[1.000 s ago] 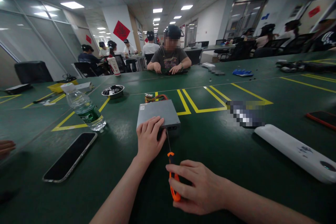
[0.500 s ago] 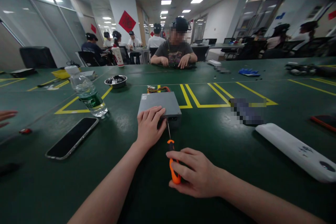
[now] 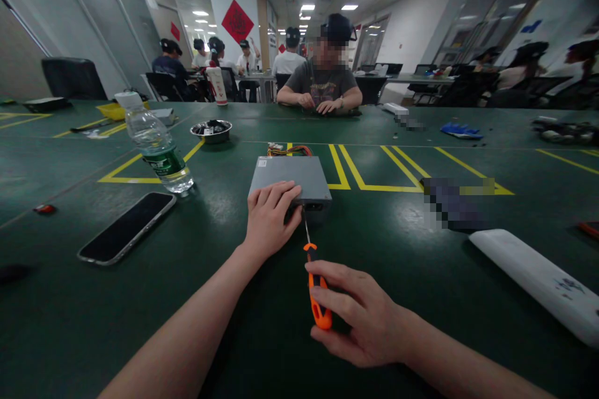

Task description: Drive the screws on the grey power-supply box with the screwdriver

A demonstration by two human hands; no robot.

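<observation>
A grey metal computer power supply (image 3: 297, 174) lies flat on the green table, its bundle of coloured wires (image 3: 292, 150) at the far side. My left hand (image 3: 271, 218) rests on its near left part, fingers on top and thumb against the front face, holding it down. In my right hand (image 3: 360, 312) is an orange and black screwdriver (image 3: 319, 296), held by the fingertips around the handle. Its shaft points away from me, and the tip meets the front face near my left thumb. The screw itself cannot be made out.
A water bottle (image 3: 161, 153) and a phone (image 3: 128, 227) are to the left. Behind stands a metal bowl (image 3: 211, 131) with small dark parts. A white elongated device (image 3: 538, 280) lies at right, blue gloves (image 3: 461, 131) farther off. Across the table sits a person (image 3: 322, 81).
My view has shifted, so most things appear slightly changed in place. My right fingers have loosened a little around the handle. Another person's hand at the left edge has gone from view.
</observation>
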